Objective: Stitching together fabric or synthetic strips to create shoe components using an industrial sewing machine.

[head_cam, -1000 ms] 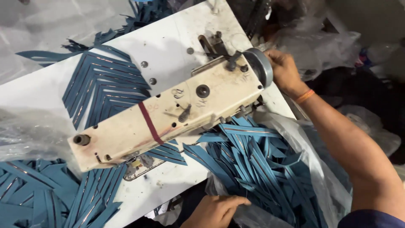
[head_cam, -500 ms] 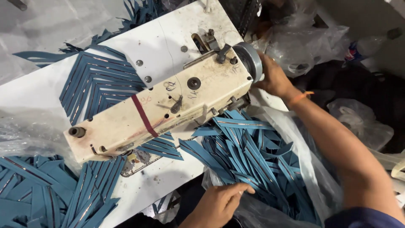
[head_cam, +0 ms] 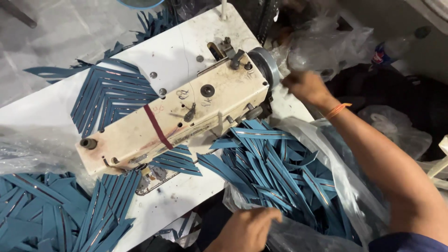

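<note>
Two hands are working at opposite ends of this cluttered bench. The right hand (head_cam: 305, 86) is hovering just beside the handwheel (head_cam: 266, 65) of the cream sewing machine (head_cam: 182, 116); it is blurred, so I cannot tell whether its fingers are curled or spread, but it is gripping nothing I can make out. The left hand (head_cam: 247, 228) is resting low at the near edge, fingers bent down onto the clear plastic bag (head_cam: 345, 186), which is spilling a heap of blue fabric strips (head_cam: 275, 163) toward the machine. More strips are lying fanned in neat rows behind the machine (head_cam: 109, 95) and at the lower left (head_cam: 60, 210) on the white table (head_cam: 186, 46). To my eye this is a fetching step: one hand by the wheel, the other going after a piece. Next, I judge, a single strip needs separating cleanly from that tangled heap without dragging its neighbours along.
</note>
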